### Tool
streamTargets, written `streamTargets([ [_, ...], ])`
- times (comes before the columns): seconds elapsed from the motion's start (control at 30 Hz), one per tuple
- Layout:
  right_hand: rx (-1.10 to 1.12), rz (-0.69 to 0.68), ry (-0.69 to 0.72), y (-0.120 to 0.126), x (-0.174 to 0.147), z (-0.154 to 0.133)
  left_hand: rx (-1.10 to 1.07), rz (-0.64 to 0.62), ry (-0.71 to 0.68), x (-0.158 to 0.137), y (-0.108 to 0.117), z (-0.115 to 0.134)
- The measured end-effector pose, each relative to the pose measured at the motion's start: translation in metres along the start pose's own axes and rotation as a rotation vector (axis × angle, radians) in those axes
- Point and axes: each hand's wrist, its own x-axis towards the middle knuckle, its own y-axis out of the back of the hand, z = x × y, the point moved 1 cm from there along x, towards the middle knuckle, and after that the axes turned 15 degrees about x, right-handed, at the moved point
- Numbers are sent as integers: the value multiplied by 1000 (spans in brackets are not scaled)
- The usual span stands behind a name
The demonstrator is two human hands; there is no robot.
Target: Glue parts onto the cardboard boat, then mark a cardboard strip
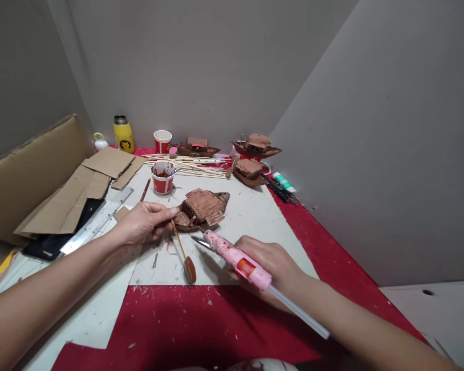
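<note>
White sheet (270, 221): work surface; brown model boat (204, 206): on the sheet, between the hands; glue gun (230, 253): gripped by right hand (280, 260), nozzle just beside the hull; paddle (190, 269): shaft at left hand (147, 221), fingers pinching the boat's left end, grip on shaft cannot be told; metal tool (203, 242): below the nozzle; step, as judged: gluing; next move calls for a steady boat, exact nozzle placement.

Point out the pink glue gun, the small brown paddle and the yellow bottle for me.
Pink glue gun (228, 251), head view: on its speckled pink body.
Small brown paddle (190, 269), head view: on its broad blade.
Yellow bottle (123, 135), head view: on its yellow side, above the dark print.
</note>
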Motion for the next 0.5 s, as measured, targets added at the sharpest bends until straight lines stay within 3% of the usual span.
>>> streamTargets([
  [0.5,-97,48,91,-6,16,-2,-37,-2,-5,1,-4,-1],
])
